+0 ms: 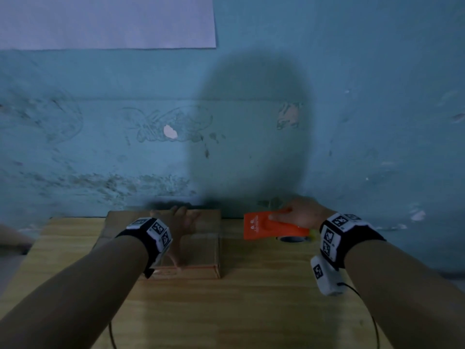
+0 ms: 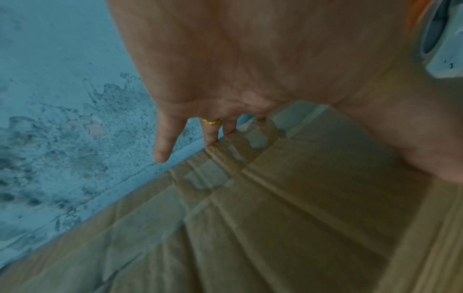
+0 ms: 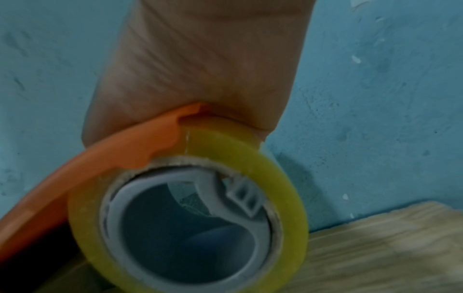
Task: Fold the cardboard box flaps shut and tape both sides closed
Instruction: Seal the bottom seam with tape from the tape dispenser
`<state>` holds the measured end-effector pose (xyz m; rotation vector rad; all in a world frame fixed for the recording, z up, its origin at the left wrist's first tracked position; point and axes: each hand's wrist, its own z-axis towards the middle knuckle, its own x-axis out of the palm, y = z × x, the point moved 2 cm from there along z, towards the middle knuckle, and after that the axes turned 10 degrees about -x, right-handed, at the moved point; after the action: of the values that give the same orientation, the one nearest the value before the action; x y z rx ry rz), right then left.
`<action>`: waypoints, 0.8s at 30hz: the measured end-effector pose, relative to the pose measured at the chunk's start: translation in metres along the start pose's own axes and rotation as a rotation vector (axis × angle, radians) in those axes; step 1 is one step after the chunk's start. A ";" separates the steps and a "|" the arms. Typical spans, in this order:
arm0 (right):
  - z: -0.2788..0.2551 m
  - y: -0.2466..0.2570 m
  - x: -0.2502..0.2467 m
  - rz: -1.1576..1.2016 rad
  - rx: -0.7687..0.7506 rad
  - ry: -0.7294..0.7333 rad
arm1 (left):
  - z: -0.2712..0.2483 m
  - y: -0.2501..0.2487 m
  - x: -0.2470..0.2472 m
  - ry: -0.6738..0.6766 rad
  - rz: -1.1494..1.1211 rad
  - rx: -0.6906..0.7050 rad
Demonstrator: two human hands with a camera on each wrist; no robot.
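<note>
A brown cardboard box (image 1: 201, 250) lies on the wooden table (image 1: 251, 311) against the wall, its flaps folded flat. My left hand (image 1: 180, 230) presses flat on the box top with fingers spread, thumb toward the near edge. In the left wrist view the fingers (image 2: 165, 142) reach past the box's far edge, and old clear tape shows on the box (image 2: 275, 208). My right hand (image 1: 299, 214) grips an orange tape dispenser (image 1: 271, 226) to the right of the box, just above the table. The dispenser (image 3: 105, 162) carries a yellowish tape roll (image 3: 263, 162).
A blue, scuffed wall (image 1: 251, 122) rises directly behind the table. A pale sheet (image 1: 105, 21) hangs at the upper left. Thin cables (image 1: 372, 321) trail from both wrists over the near table. A white wrist device (image 1: 324, 275) hangs under my right forearm.
</note>
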<state>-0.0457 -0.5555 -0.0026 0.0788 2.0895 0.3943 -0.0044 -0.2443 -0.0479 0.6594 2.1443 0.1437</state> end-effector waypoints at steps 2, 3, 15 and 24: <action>0.002 -0.002 0.000 0.006 0.011 0.001 | 0.001 0.000 0.000 0.013 0.010 -0.003; 0.003 -0.004 0.000 0.015 0.017 0.002 | 0.000 0.000 -0.001 0.020 0.008 -0.009; 0.010 -0.005 0.010 0.043 -0.032 0.034 | -0.001 0.000 -0.001 0.011 0.020 -0.014; 0.034 0.000 0.032 -0.004 0.015 -0.016 | -0.005 -0.004 -0.006 0.016 0.066 -0.015</action>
<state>-0.0340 -0.5397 -0.0454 0.0872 2.0767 0.3743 -0.0072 -0.2498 -0.0418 0.7231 2.1351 0.2012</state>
